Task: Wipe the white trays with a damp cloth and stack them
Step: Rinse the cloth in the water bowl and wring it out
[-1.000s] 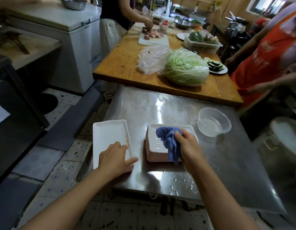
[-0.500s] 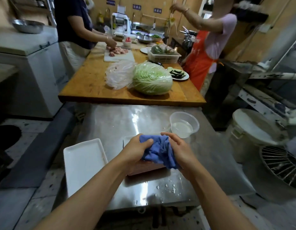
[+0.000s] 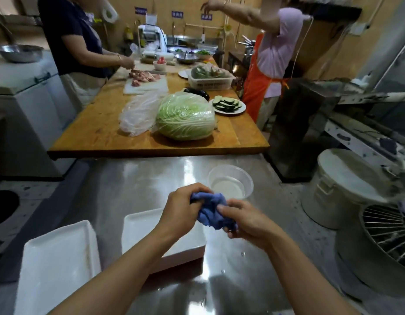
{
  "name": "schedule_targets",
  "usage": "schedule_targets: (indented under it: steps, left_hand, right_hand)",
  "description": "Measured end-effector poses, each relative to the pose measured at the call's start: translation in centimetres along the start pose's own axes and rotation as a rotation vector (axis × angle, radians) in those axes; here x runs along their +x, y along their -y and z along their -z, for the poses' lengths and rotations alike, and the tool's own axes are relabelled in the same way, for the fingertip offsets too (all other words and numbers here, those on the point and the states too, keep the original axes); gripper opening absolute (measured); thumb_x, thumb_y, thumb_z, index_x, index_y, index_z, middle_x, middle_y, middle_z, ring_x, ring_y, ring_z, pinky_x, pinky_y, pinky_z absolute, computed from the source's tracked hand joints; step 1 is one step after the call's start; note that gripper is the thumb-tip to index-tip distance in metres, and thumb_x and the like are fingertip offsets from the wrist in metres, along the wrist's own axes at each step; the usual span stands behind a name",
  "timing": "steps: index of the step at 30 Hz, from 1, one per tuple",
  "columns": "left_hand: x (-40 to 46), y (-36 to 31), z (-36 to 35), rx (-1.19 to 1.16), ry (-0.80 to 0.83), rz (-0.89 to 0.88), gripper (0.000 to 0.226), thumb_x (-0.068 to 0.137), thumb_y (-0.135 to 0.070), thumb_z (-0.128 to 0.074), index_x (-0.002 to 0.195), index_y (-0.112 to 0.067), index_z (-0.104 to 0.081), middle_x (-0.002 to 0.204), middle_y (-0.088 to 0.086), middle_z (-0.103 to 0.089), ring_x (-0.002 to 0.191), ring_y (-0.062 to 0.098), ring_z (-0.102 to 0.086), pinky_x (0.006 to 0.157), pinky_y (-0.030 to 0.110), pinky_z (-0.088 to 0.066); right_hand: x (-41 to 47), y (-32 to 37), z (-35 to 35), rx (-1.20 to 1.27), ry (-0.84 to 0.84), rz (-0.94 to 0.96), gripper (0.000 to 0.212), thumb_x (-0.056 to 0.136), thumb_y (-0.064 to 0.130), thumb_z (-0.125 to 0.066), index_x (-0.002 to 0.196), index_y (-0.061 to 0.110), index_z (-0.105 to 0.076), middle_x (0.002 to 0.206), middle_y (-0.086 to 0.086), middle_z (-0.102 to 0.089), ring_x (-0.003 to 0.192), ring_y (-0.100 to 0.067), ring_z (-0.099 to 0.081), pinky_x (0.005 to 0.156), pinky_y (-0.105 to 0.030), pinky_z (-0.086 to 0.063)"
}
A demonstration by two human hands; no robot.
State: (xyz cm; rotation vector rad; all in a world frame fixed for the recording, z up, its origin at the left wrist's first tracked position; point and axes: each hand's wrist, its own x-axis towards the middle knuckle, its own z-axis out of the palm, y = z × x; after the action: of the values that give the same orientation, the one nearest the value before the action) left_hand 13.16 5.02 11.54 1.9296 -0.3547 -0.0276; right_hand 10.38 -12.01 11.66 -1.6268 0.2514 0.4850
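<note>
Head view: the left hand (image 3: 182,210) and right hand (image 3: 247,221) both curl their fingers around a crumpled blue damp cloth (image 3: 211,210), bunched between them. Below the fingers sits a stack of white rectangular trays (image 3: 140,226) on the steel table (image 3: 133,178); another white rectangular tray (image 3: 58,258) lies left of it, a clear plastic water bowl (image 3: 230,183) just beyond.

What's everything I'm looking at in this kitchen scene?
blue cloth: one, bunched, above the tray stack
tray stack: white, on the steel table
single tray: white, table's left edge
water bowl: one, clear, beyond the hands
cabbage: one, green, wrapped, on the wooden table
eggplant plate: one, white, right of cabbage
two other people: at the wooden table
left hand: grips cloth
right hand: grips cloth
</note>
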Motion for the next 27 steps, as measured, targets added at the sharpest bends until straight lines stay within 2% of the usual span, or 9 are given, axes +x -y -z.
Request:
schedule_targets:
  steps: [4, 6, 8, 11, 13, 17, 20, 24, 27]
  left_hand:
    - [4.7, -0.6, -2.7, -0.269, -0.005, 0.350, 0.029, 0.088, 0.008, -0.047, 0.084, -0.010, -0.068, 0.070, 0.009, -0.069, 0.059, 0.014, -0.067, 0.052, 0.021, -0.053]
    - [7.2, -0.7, -4.0, -0.510, 0.022, 0.575, 0.030, 0.086, 0.013, -0.042, 0.084, -0.003, -0.067, 0.062, 0.013, -0.066, 0.051, 0.015, -0.064, 0.050, 0.021, -0.053]
    - [9.3, -0.4, -5.0, -0.679, 0.056, 0.703, 0.030, 0.084, 0.012, -0.047, 0.077, -0.002, -0.073, 0.065, 0.016, -0.068, 0.058, 0.017, -0.066, 0.056, 0.023, -0.057]
    - [11.6, 0.0, -6.7, -0.611, 0.199, 0.683, 0.019, 0.077, -0.003, -0.063, 0.065, -0.010, -0.077, 0.069, 0.009, -0.068, 0.066, 0.013, -0.063, 0.066, 0.023, -0.055]
    - [13.0, 0.8, -8.1, -0.534, 0.194, 0.668, 0.019, 0.080, -0.002, -0.063, 0.064, -0.009, -0.071, 0.065, 0.008, -0.062, 0.059, 0.011, -0.060, 0.060, 0.022, -0.054]
    - [15.5, 2.4, -9.7, -0.575, 0.147, 0.721, 0.010, 0.091, 0.001, -0.054, 0.098, -0.006, -0.057, 0.065, 0.008, -0.061, 0.050, 0.010, -0.056, 0.048, 0.021, -0.047]
    - [16.7, 3.2, -10.1, -0.423, 0.266, 0.670, 0.015, 0.093, 0.000, -0.048, 0.100, -0.004, -0.061, 0.068, 0.006, -0.052, 0.050, 0.007, -0.049, 0.051, 0.019, -0.045]
    - [17.4, 3.4, -10.8, 0.064, 0.138, 0.416, 0.019, 0.090, 0.001, -0.050, 0.081, -0.014, -0.058, 0.061, 0.004, -0.054, 0.050, 0.009, -0.052, 0.053, 0.023, -0.045]
    - [17.2, 3.2, -11.3, 0.458, 0.095, 0.089, 0.012, 0.090, -0.004, -0.054, 0.090, -0.016, -0.057, 0.069, 0.000, -0.059, 0.063, 0.017, -0.058, 0.057, 0.025, -0.047]
  right_hand:
    - [3.3, 0.3, 5.2, -0.077, -0.133, 0.209, 0.022, 0.083, 0.002, -0.066, 0.099, 0.004, -0.051, 0.076, -0.014, -0.062, 0.057, -0.013, -0.059, 0.053, -0.021, -0.051]
    - [5.0, 0.5, 7.4, -0.183, -0.180, 0.346, 0.022, 0.077, -0.004, -0.067, 0.089, 0.003, -0.050, 0.078, -0.015, -0.060, 0.063, -0.017, -0.059, 0.056, -0.026, -0.053]
    - [7.1, 0.7, 9.2, -0.285, -0.239, 0.467, 0.027, 0.069, -0.012, -0.067, 0.074, 0.008, -0.049, 0.071, -0.012, -0.053, 0.064, -0.016, -0.052, 0.056, -0.029, -0.048]
    - [10.2, 0.7, 11.6, -0.357, -0.309, 0.589, 0.041, 0.064, -0.018, -0.064, 0.063, 0.019, -0.046, 0.070, -0.015, -0.054, 0.066, -0.020, -0.051, 0.060, -0.033, -0.045]
    - [11.9, 0.8, 12.9, -0.390, -0.334, 0.656, 0.046, 0.063, -0.020, -0.062, 0.062, 0.024, -0.046, 0.073, -0.013, -0.057, 0.068, -0.023, -0.055, 0.062, -0.033, -0.047]
    - [13.9, 1.2, 14.4, -0.440, -0.322, 0.779, 0.043, 0.061, -0.021, -0.060, 0.067, 0.021, -0.051, 0.080, -0.006, -0.058, 0.073, -0.014, -0.055, 0.063, -0.018, -0.044]
    - [14.6, 1.3, 15.8, -0.362, -0.198, 0.673, 0.030, 0.066, -0.019, -0.059, 0.072, 0.010, -0.060, 0.088, -0.004, -0.061, 0.084, -0.017, -0.060, 0.073, -0.021, -0.048]
    - [16.0, 1.3, 16.3, 0.140, -0.087, 0.239, 0.009, 0.091, 0.011, -0.054, 0.095, 0.014, -0.061, 0.107, -0.014, -0.061, 0.103, -0.032, -0.060, 0.088, -0.039, -0.052]
    - [17.6, 1.0, 16.3, 0.205, 0.010, -0.098, 0.038, 0.096, 0.051, -0.038, 0.108, 0.020, -0.057, 0.117, -0.014, -0.060, 0.098, -0.030, -0.062, 0.078, -0.041, -0.055]
